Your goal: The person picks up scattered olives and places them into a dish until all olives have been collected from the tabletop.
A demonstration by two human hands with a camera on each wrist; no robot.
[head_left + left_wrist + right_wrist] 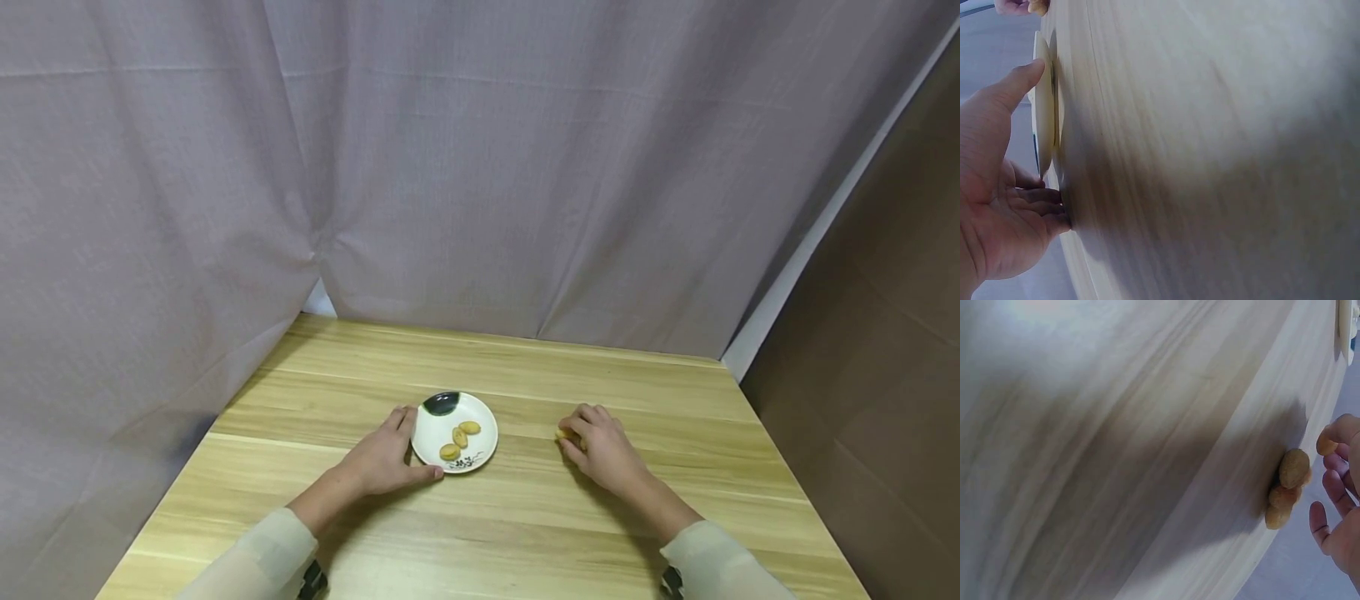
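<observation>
In the head view a small round white plate (pixel 477 408), with a dark patch at its far left rim and a floral pattern near the front, lies on the table. It carries three small yellow oval pieces (pixel 460 437); their exact kind is unclear. My left hand (pixel 382 458) holds the plate's left side, thumb at the front rim and fingers round the far left edge. To the right, my right hand (pixel 603 450) pinches another yellow oval piece (pixel 1326 444) just above the table. Beside those fingers, in the right wrist view, several more oval pieces (pixel 1294 469) lie bunched together.
The wood-grain table (pixel 517 533) extends to a grey-mauve curtain (pixel 480 183) behind and at the left. A brown curtain or panel (pixel 870 400) hangs along the right. Between plate and right hand lies a stretch of bare tabletop.
</observation>
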